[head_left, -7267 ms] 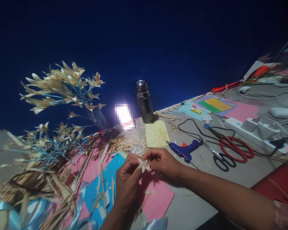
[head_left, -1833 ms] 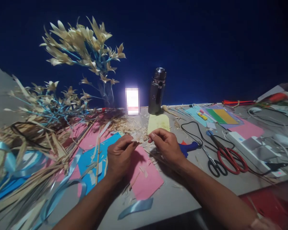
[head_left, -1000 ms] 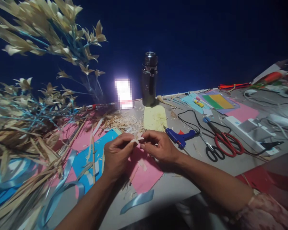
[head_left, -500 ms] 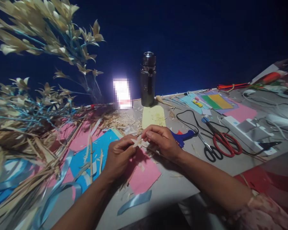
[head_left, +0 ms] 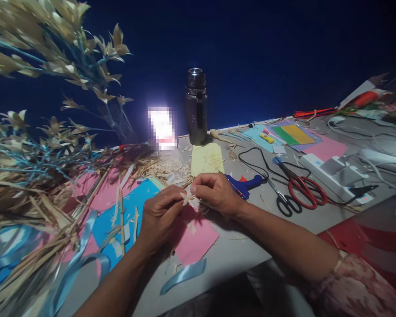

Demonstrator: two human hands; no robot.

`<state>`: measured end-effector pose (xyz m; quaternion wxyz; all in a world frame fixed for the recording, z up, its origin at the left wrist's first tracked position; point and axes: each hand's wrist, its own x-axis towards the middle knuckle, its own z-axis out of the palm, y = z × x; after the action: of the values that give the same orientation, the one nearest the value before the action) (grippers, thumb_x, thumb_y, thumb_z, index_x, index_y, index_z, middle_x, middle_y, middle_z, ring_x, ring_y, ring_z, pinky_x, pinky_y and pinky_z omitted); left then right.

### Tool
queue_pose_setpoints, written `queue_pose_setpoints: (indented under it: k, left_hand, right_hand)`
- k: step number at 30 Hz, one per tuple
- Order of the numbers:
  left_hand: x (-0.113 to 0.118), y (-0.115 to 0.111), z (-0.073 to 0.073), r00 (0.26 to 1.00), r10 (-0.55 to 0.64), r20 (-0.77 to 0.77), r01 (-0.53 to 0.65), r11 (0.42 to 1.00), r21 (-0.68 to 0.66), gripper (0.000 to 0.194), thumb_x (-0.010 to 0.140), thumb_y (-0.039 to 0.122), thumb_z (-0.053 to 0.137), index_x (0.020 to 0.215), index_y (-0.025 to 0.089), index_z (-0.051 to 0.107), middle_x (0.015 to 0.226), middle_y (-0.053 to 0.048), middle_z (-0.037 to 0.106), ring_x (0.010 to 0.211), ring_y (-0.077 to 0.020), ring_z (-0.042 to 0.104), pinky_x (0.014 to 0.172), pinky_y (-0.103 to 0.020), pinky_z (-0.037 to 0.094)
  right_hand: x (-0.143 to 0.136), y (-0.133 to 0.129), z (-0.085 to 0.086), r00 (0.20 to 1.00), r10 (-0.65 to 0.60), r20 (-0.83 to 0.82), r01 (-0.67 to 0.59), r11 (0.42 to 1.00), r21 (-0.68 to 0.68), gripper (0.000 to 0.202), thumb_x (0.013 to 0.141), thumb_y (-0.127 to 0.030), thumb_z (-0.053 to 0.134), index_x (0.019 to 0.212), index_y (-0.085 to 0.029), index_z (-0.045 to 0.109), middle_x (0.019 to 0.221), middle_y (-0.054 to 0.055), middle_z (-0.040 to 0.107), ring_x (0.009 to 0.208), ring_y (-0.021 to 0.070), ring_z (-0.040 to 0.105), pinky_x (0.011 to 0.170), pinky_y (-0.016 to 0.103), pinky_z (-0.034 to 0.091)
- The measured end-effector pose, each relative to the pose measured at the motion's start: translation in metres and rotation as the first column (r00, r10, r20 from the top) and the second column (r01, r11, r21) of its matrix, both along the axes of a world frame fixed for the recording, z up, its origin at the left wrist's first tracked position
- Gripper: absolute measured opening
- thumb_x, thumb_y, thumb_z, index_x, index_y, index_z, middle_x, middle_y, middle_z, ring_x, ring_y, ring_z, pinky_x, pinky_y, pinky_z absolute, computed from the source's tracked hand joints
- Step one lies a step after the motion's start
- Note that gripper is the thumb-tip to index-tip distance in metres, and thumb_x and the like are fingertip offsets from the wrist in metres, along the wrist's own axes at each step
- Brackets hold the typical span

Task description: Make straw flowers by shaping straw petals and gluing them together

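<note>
Between my two hands is a small pale flower with petals that look like dried husk. My left hand pinches it from the left, fingers closed. From the right, my right hand pinches its other side between thumb and fingertips. Below the flower lies a pink paper sheet with a small pale scrap on it. A blue glue gun rests just beyond my right hand. Left of my left hand is a blue paper sheet scattered with husk strips.
A dark flask stands at the back beside a bright blurred screen. Red-handled scissors, black-handled scissors and a power strip lie right. Branches with husk flowers and blue ribbon fill the left.
My right hand's fingers have closed in on the flower, and its petals look more bunched together. The whole view has shifted slightly, so things appear a little further left.
</note>
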<state>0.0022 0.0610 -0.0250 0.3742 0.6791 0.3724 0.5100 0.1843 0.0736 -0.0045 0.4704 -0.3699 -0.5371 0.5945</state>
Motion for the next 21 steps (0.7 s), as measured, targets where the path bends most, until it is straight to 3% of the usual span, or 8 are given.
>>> queue_pose_setpoints:
  k: [3,7,12,17,21]
  left_hand:
    - [0.0,0.0,0.001,1.0,0.012,0.015,-0.012,1.0,0.018,0.018,0.084,0.013,0.07,0.071,0.024,0.076,0.076,-0.002,0.073,0.071,-0.0195,0.064,0.069,-0.034,0.049]
    - [0.0,0.002,0.004,0.999,0.01,0.048,-0.011,1.0,0.011,0.019,0.083,0.011,0.07,0.072,0.025,0.077,0.075,-0.001,0.073,0.07,-0.0186,0.063,0.067,-0.033,0.048]
    - [0.001,0.003,0.005,0.999,0.003,0.052,-0.002,1.0,-0.022,0.018,0.083,0.012,0.071,0.072,0.025,0.078,0.074,-0.002,0.071,0.069,-0.0188,0.062,0.067,-0.033,0.048]
    - [0.001,0.002,0.005,0.998,0.014,0.054,-0.012,0.999,-0.051,0.015,0.08,0.014,0.073,0.069,0.024,0.079,0.072,-0.003,0.072,0.068,-0.02,0.063,0.068,-0.035,0.049]
    - [0.002,0.0,0.006,0.998,0.017,0.067,-0.014,0.999,-0.047,0.016,0.079,0.014,0.074,0.072,0.026,0.081,0.074,-0.003,0.075,0.07,-0.0211,0.066,0.07,-0.035,0.051]
  right_hand:
    - [-0.003,-0.002,-0.002,0.997,-0.006,-0.071,0.001,0.998,-0.067,0.023,0.076,-0.034,0.073,0.065,-0.018,0.06,0.059,-0.006,0.05,0.055,0.0097,0.04,0.054,0.024,0.033]
    - [0.001,0.0,0.0,0.998,0.038,-0.042,-0.04,0.998,-0.047,0.029,0.076,-0.042,0.077,0.069,-0.016,0.064,0.063,-0.004,0.054,0.058,0.0102,0.043,0.054,0.024,0.034]
    - [0.01,0.003,0.006,0.992,0.062,0.111,-0.071,0.994,0.083,0.02,0.079,-0.035,0.073,0.078,-0.015,0.07,0.068,-0.001,0.061,0.063,0.0119,0.05,0.06,0.025,0.039]
    - [0.012,0.002,0.009,0.969,0.015,0.246,-0.076,0.968,0.241,0.012,0.08,-0.026,0.066,0.074,-0.015,0.068,0.064,-0.003,0.056,0.061,0.0111,0.046,0.058,0.024,0.036]
    - [0.009,-0.001,0.006,0.984,0.073,0.161,-0.095,0.986,0.134,0.015,0.081,-0.029,0.068,0.074,-0.016,0.065,0.064,-0.004,0.054,0.059,0.01,0.045,0.055,0.023,0.034]
